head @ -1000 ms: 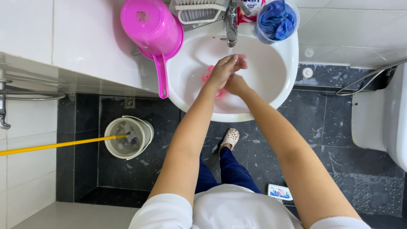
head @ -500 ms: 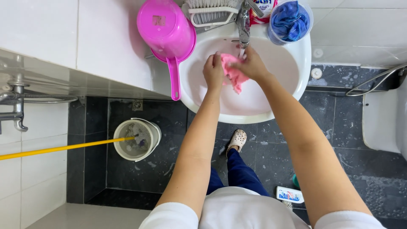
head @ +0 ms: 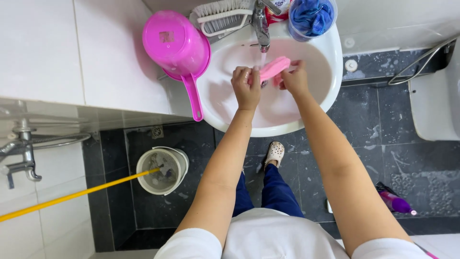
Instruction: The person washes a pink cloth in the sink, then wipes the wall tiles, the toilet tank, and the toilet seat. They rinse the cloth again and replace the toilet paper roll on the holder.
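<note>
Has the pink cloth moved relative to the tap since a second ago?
Yes. The pink cloth now sits right under the tap, held between the left hand and right hand; earlier it lay lower in the sink.

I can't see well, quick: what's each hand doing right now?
Left hand: closed on the pink cloth.
Right hand: closed on the same cloth, under the tap.

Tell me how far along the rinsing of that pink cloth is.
Done: the pink cloth is already in the white sink, under the tap. In hand: the left hand and right hand hold it stretched beneath a thin stream of water. Left: it has not been set down, and the tap looks to be running.
</note>
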